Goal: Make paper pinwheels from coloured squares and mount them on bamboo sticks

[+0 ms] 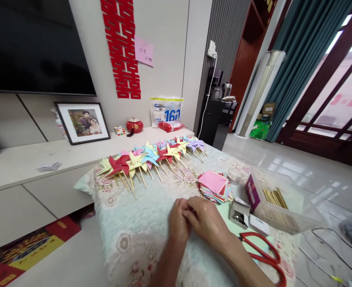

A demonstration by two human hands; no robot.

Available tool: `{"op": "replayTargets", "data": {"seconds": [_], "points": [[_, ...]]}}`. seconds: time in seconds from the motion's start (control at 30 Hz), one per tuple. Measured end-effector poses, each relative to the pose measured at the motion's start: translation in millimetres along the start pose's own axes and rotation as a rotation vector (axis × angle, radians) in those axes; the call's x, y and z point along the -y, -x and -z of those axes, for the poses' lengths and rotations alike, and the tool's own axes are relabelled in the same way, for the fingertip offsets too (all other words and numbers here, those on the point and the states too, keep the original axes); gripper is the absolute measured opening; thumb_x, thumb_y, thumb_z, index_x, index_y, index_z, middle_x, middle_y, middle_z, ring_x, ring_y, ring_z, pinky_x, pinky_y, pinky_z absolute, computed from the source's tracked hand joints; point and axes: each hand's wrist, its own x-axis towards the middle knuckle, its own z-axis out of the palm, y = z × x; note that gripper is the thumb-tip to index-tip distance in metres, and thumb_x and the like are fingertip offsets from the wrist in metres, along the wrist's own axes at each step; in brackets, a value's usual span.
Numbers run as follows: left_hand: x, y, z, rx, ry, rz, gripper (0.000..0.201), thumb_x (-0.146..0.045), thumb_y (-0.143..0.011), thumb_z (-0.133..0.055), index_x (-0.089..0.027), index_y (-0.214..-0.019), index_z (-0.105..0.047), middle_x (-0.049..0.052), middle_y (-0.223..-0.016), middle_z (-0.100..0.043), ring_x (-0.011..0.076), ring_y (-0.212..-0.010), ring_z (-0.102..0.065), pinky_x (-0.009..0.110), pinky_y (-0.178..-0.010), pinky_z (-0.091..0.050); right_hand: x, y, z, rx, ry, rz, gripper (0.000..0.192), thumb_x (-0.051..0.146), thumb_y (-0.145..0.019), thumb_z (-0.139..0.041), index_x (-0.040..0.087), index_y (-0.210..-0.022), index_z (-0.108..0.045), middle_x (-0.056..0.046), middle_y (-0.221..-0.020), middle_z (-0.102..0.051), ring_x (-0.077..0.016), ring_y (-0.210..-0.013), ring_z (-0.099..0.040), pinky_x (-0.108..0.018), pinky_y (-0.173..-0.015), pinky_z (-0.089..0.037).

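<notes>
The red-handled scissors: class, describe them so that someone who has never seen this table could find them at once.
Start at the table under the floral quilted cloth, then go to its near right corner, beside the person's right hand. The red-handled scissors lie flat there, in front of the clear plastic box of wooden sticks. Their big looped red handles set them apart from the small white boxes nearby.
</notes>
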Motion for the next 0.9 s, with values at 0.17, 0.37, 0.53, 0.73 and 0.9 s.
{"op": "replayTargets", "data": {"seconds": [0.17,0.37,0.53,0.73,0.9], "points": [[0,0,4.7,0.066,-0.132,-0.089,0.027,0.003,-0.076,-0.049,-0.017,-0.087,-0.063,0.006,-0.091,-0.067,0.0182,-0.086,-0.065,0.029,-0.079,-0.047,-31,-21,19,-0.237,-0.007,-0.052,0.016,0.012,-0.085,-0.055,0.019,-0.087,-0.069,-0.005,-0.085,-0.072,-0.0194,-0.078,-0.065,-0.028,-0.071,-0.043],[2,0,2.4,0.061,-0.15,-0.091,0.029,0.005,-0.074,-0.05,-0.016,-0.089,-0.064,0.006,-0.092,-0.067,0.0173,-0.085,-0.066,0.028,-0.077,-0.05,-102,-21,16,-0.642,0.089,-0.181,0.024,0.019,-0.085,-0.051,0.016,-0.101,-0.069,-0.012,-0.104,-0.074,-0.0275,-0.096,-0.066,-0.039,-0.085,-0.049],[-1,-1,2.8,0.065,-0.173,-0.073,0.029,0.004,-0.075,-0.05,-0.015,-0.09,-0.065,0.007,-0.091,-0.068,0.0182,-0.083,-0.067,0.03,-0.077,-0.05,-121,-15,11,-0.519,0.208,-0.246,0.039,0.013,-0.081,-0.053,0.011,-0.117,-0.066,-0.016,-0.117,-0.07,-0.0314,-0.108,-0.063,-0.042,-0.092,-0.048],[-6,0,4.3,0.08,-0.189,-0.054,0.028,0.004,-0.075,-0.051,-0.014,-0.091,-0.065,0.007,-0.091,-0.068,0.0189,-0.081,-0.066,0.031,-0.076,-0.05,-124,-16,13,-0.245,0.274,-0.363,0.049,0.011,-0.082,-0.057,0.012,-0.131,-0.061,-0.017,-0.126,-0.067,-0.0315,-0.118,-0.059,-0.04,-0.095,-0.044],[-7,0,4.7,0.092,-0.196,-0.044,0.028,0.004,-0.076,-0.051,-0.014,-0.092,-0.065,0.007,-0.092,-0.067,0.0187,-0.082,-0.066,0.031,-0.077,-0.05,-128,-14,9,-0.223,0.268,-0.385,0.048,0.012,-0.083,-0.059,0.014,-0.131,-0.06,-0.016,-0.126,-0.067,-0.0311,-0.117,-0.059,-0.039,-0.094,-0.043]]}}
